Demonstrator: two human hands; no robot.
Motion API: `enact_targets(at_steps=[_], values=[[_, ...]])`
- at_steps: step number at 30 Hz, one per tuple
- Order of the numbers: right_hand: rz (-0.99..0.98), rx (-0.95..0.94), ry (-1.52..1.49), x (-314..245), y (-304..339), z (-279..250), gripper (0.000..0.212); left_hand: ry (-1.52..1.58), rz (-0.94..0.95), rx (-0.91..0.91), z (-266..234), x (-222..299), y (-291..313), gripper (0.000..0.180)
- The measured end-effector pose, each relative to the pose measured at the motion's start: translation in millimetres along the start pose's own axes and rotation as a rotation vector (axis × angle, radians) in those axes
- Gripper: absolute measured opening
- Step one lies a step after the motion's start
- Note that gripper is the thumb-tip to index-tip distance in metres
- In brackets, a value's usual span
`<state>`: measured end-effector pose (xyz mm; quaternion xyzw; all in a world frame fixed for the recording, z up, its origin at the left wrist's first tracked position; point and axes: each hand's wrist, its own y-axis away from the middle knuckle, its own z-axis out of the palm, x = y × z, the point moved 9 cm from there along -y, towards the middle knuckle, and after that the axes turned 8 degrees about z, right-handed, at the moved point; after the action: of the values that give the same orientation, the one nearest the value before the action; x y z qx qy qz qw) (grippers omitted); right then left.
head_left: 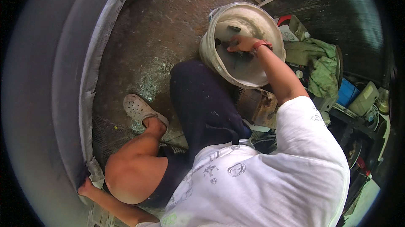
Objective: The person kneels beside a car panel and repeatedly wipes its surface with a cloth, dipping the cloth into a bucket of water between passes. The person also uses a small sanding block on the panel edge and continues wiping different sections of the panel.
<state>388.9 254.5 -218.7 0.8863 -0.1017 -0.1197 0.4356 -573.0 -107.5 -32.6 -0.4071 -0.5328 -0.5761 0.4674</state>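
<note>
My right hand (242, 43), with a red band on its wrist, reaches down inside a whitish plastic bucket (206, 52). Its fingers are curled and drawn together over cloudy water (240, 72); what they grip is hidden. Beside the fingertips, a small dark flat piece (233, 29) lies toward the far side, and a dark rounded shape (217, 41) shows to the left. At the lower left, my left hand (85, 188) is against the edge of a large grey curved panel (63, 100). Its fingers go out of sight in the dark gap there.
Pale masking paper (90, 67) lines the panel's edge. Wet brown floor (147, 29) lies between panel and bucket. To the right are a green cloth (322, 69), a blue box (348, 92), a rusty metal box (258, 105) and a dark board (329, 14).
</note>
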Motion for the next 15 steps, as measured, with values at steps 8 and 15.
enact_targets(at_steps=[8, 15], values=[[0.016, -0.22, -1.206, -44, 63, -37, 0.051, -0.135, 0.246, 0.067, -42, 4, -38, 0.067], [-0.113, -0.134, -1.552, -36, 112, -47, 0.042, -0.838, 0.492, 0.303, -59, 121, -71, 0.073]])
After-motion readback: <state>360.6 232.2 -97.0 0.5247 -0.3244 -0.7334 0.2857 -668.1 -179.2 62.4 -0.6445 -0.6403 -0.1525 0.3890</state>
